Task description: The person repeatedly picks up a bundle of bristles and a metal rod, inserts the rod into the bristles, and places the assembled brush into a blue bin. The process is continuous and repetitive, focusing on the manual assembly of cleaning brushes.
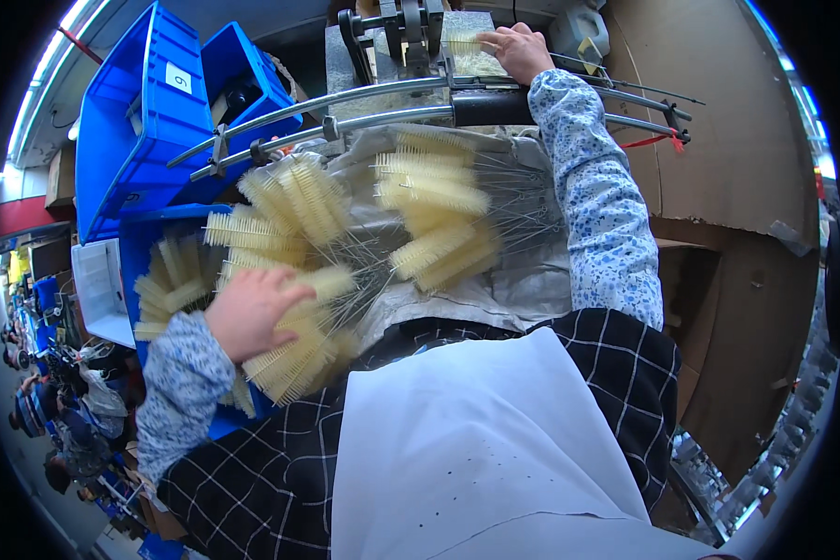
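Over a heap of pale yellow bristle brushes with twisted wire stems [289, 359] at the left, my left hand [257, 313] has its fingers apart and nothing visible gripped. Whether its underside touches the brushes I cannot tell. At the far side, my right hand [518, 51] pinches a pale bristle brush [465, 43] beside a dark metal machine [409, 33]. Part of that brush is hidden by the fingers. A second stack of bristle brushes [434, 191] lies in the middle on a grey cloth [527, 275], with its wire stems pointing right.
Two curved metal rails [345, 121] cross in front of the machine. Blue bins [149, 121] stand at the left; another blue bin [145, 224] holds brushes. A white tray [103, 289] is beside them. Cardboard [719, 121] walls the right, near a white jug [579, 35].
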